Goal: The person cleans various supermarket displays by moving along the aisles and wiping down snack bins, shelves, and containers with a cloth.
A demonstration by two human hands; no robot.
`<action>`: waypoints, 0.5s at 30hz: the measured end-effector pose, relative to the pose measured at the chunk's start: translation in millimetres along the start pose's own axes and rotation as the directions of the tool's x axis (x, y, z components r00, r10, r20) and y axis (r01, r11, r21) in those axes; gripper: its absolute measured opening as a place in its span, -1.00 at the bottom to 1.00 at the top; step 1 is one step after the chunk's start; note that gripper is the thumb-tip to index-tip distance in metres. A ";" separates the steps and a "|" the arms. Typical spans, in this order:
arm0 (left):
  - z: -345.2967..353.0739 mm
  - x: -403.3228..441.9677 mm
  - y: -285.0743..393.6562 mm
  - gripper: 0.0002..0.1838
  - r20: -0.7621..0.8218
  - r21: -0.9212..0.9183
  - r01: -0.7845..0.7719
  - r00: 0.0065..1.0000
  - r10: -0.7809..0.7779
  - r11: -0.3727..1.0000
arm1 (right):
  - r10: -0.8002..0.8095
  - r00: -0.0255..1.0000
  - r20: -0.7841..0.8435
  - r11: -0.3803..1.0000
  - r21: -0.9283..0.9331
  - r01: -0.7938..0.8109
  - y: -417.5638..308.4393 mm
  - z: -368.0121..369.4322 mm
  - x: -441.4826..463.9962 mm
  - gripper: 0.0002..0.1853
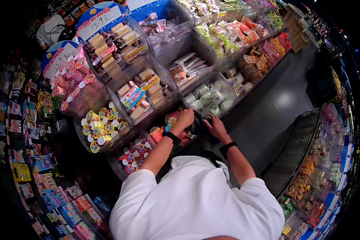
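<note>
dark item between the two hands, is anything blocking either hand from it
Nothing visible does. The left hand and right hand flank the dark item, both seemingly touching it; the pale green packets lie beyond, not between. The item is too dark to identify.

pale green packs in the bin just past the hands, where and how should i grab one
Probably from above: the bin is walled at the sides but open on top. Pinch an upper pale green pack across its sides, since it lies exposed on the heap.
</note>
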State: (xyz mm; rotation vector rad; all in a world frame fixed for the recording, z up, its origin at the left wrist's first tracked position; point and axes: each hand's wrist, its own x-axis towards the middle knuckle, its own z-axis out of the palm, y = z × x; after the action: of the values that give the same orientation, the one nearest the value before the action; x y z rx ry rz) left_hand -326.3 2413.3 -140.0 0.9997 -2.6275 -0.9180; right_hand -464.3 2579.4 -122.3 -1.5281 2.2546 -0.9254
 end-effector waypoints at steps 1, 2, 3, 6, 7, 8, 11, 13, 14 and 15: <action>9.4 1.6 -30.7 -0.73 -0.023 -0.060 0.052 0.998 -0.053 0.997 | -0.032 0.999 0.027 0.999 -0.040 0.033 -8.5 0.8 10.6 -0.44; -19.4 -15.0 -23.6 -0.70 -0.023 -0.090 0.127 0.991 -0.130 0.988 | -0.053 0.995 0.087 0.994 -0.090 0.061 -14.1 2.8 22.3 -0.37; -24.2 -20.2 -37.6 -0.65 0.013 -0.110 0.206 0.978 -0.206 0.972 | -0.073 0.987 0.145 0.987 -0.132 0.092 -18.5 7.1 34.4 -0.29; -15.6 -40.5 -56.7 -0.51 0.084 -0.221 0.311 0.950 -0.299 0.924 | -0.128 0.964 0.231 0.979 -0.129 0.161 -15.8 23.4 72.8 -0.29; -7.4 -38.3 -58.3 -0.46 0.143 -0.259 0.316 0.947 -0.288 0.913 | -0.136 0.956 0.258 0.978 -0.119 0.171 -12.3 25.9 86.3 -0.30; 9.0 -30.3 -63.2 -0.35 0.221 -0.220 0.316 0.938 -0.268 0.923 | -0.183 0.948 0.259 0.976 -0.070 0.208 -7.8 27.2 96.5 -0.36; 8.5 -4.5 -5.4 -0.30 0.318 -0.260 0.513 0.845 -0.430 0.818 | -0.378 0.862 0.338 0.920 0.033 0.390 2.8 27.2 127.6 -0.40; 33.6 9.8 -9.1 -0.28 0.251 -0.214 0.505 0.856 -0.452 0.836 | -0.464 0.804 0.372 0.883 0.120 0.454 10.4 33.7 132.2 -0.41; 48.5 11.5 -22.3 -0.28 0.244 -0.253 0.495 0.864 -0.440 0.831 | -0.462 0.788 0.407 0.880 0.099 0.465 11.9 36.0 131.4 -0.46; 47.6 7.0 -23.1 -0.28 0.241 -0.288 0.483 0.872 -0.426 0.827 | -0.454 0.774 0.440 0.879 0.079 0.471 12.1 41.2 127.8 -0.51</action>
State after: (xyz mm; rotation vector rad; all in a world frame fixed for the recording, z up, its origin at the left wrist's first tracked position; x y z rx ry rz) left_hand -336.9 2418.3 -192.0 1.5412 -2.2536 -1.5625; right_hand -503.4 2452.3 -144.7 -2.1134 1.6018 -0.5501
